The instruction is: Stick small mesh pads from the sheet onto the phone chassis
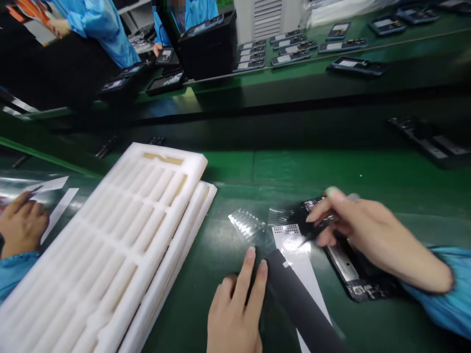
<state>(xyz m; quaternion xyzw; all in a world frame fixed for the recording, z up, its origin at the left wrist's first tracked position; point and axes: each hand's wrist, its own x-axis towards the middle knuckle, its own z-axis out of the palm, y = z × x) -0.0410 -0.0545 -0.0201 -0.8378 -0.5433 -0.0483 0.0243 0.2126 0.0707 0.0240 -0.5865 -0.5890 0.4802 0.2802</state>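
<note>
In the head view my left hand (235,311) rests on the green mat, two fingers stretched out beside the end of a dark grey strip (298,299). My right hand (362,220) is closed in a pinch on dark tweezers (312,234), blurred by motion. Their tip points at a white label sheet (292,240) with rows of small dark marks, partly under the strip. A clear sheet with shiny pieces (246,223) lies past my left fingertips. Beneath my right hand is an opened phone body (346,264), partly hidden by the hand.
Stacked white foam trays (110,235) with slots stand at left. Beyond them is a co-worker's hand (24,223) near white strips (62,211). Several phone bodies (290,58) line the raised shelf, with a black bin (209,46). Another phone part (430,142) lies at right. People in blue sleeves (99,29) are behind.
</note>
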